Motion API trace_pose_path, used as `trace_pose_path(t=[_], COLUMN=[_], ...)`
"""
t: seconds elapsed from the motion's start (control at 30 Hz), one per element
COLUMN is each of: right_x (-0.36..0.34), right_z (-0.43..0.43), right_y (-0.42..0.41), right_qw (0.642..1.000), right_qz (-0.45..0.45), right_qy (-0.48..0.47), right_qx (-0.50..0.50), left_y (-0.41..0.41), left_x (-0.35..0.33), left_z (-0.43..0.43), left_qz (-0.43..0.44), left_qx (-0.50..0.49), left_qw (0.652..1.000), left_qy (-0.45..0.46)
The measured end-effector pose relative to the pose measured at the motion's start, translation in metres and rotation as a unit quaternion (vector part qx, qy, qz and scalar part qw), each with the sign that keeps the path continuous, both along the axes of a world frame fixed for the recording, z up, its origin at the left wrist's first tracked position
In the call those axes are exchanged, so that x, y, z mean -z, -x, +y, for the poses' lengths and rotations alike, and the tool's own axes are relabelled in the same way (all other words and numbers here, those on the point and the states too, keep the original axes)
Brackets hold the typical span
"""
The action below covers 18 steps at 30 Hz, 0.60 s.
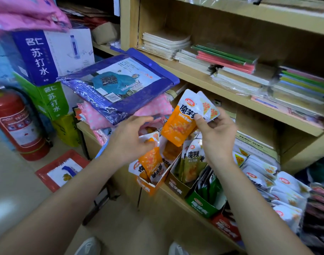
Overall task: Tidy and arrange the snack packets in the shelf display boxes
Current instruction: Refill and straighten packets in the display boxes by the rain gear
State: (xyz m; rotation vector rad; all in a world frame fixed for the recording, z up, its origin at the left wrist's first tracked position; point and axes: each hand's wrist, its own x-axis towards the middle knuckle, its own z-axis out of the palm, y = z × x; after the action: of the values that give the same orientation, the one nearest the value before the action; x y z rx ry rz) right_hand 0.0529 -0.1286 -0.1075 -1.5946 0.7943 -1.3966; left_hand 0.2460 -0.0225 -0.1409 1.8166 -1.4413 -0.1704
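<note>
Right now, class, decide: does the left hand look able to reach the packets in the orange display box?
Probably yes: the left hand hovers just above the orange box, its packets uncovered.

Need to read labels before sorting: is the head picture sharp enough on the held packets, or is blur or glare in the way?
Head view: print on the orange packets in the right hand is sharp, light even. Head view: the pink bundle top left and white packets far right smear; shelf edges bow from the wide lens.
</note>
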Motion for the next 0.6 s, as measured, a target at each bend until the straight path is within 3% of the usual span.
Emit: trace_pose_path(t=[0.1, 0.2, 0.4, 0.6], right_x=[0.006, 0.011, 0.009, 0.019], right_z=[0.000, -0.003, -0.006, -0.009], right_y=[-0.009, -0.012, 0.005, 0.009], right_qw=[0.996, 0.981, 0.962, 0.944], right_qz=[0.071, 0.171, 0.216, 0.306], right_qy=[0.057, 0.097, 0.163, 0.122], right_qx=[0.002, 0.010, 0.034, -0.026], left_y=[0.000, -0.001, -0.004, -0.003], left_x=[0.010, 0.011, 0.015, 0.016], left_z=[0.003, 0.004, 0.004, 0.000], left_qz=[-0.013, -0.034, -0.013, 0.008], left_qx=[-0.004, -0.011, -0.034, -0.032], left_qw=[0.995, 0.996, 0.998, 0.998], left_qy=[-0.097, -0.083, -0.060, -0.047])
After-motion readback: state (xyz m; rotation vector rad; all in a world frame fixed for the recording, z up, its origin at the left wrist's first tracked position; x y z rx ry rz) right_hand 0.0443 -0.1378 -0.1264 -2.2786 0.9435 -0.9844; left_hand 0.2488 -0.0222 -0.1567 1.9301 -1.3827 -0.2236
